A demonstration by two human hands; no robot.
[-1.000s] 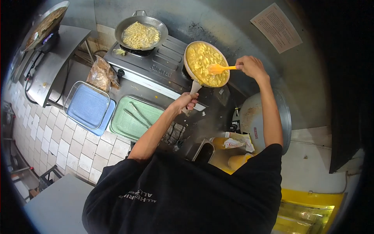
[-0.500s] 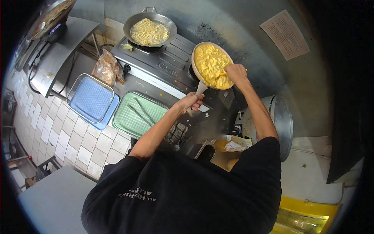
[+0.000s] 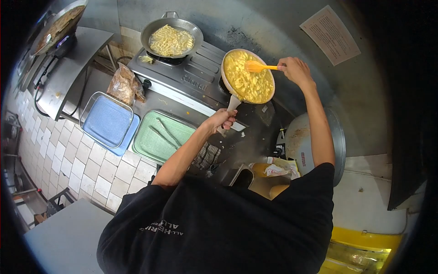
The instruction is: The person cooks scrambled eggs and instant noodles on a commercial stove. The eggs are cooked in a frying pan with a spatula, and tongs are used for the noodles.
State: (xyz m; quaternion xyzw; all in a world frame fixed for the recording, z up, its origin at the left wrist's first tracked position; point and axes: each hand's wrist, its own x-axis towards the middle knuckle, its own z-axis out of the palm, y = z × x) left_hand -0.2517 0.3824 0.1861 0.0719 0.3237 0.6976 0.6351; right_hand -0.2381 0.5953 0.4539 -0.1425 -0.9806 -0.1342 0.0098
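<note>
Head view shows the left hand [image 3: 222, 119] wrapped tight on the handle of the pale round frying pan [image 3: 247, 76] of yellow food on the steel stove [image 3: 191, 77]; the right hand [image 3: 295, 69] pinches the orange plastic spatula [image 3: 256, 67], whose hard scraping risks spilling food over the rim.

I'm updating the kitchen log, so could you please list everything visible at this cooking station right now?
Pan: one, pale, yellow food, on right burner.
Spatula: one, orange, over the pan.
Wok: one, grey, pale noodles, left burner.
Stove: one, steel, centre.
Trays: blue and green, below stove; tongs in green.
Bag: one, clear, left of stove.
Paper: one, on wall.
Round lid: one, grey, right.
Left hand: grips pan handle.
Right hand: holds spatula.
</note>
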